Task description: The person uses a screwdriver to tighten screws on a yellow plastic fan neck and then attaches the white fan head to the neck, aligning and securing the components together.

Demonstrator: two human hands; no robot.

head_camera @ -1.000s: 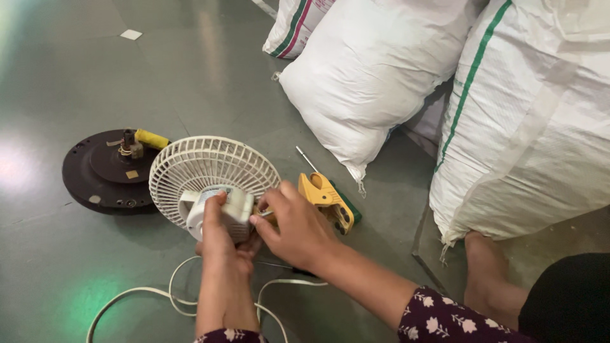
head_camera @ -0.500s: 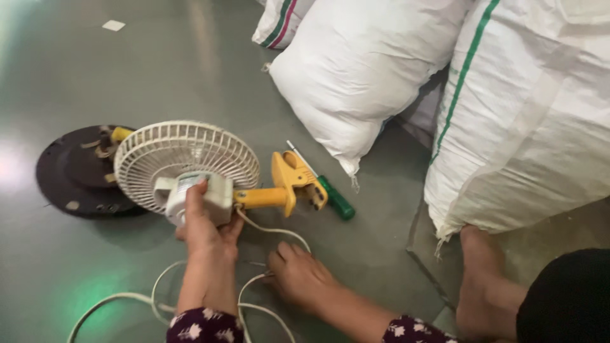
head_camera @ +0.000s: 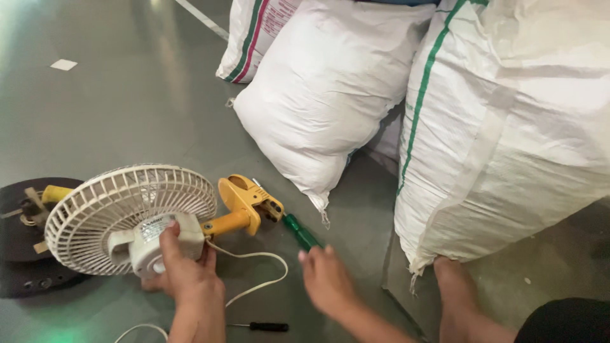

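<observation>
Left hand (head_camera: 181, 270) gripped small fan (head_camera: 130, 219) by its motor housing, low on floor at 8 o'clock. Right hand (head_camera: 327, 279) loose, empty, fingers toward green-handled screwdriver (head_camera: 300, 234) at its 11 o'clock.

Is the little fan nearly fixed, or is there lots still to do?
Already done, it seems: the fan is off the round black base lying beside it. In hand: the left hand grips the fan's white motor housing, while the right hand is empty, near the green-handled screwdriver. A small black screwdriver lies by the cord. Left: the motor housing looks closed, so probably plenty.
</observation>
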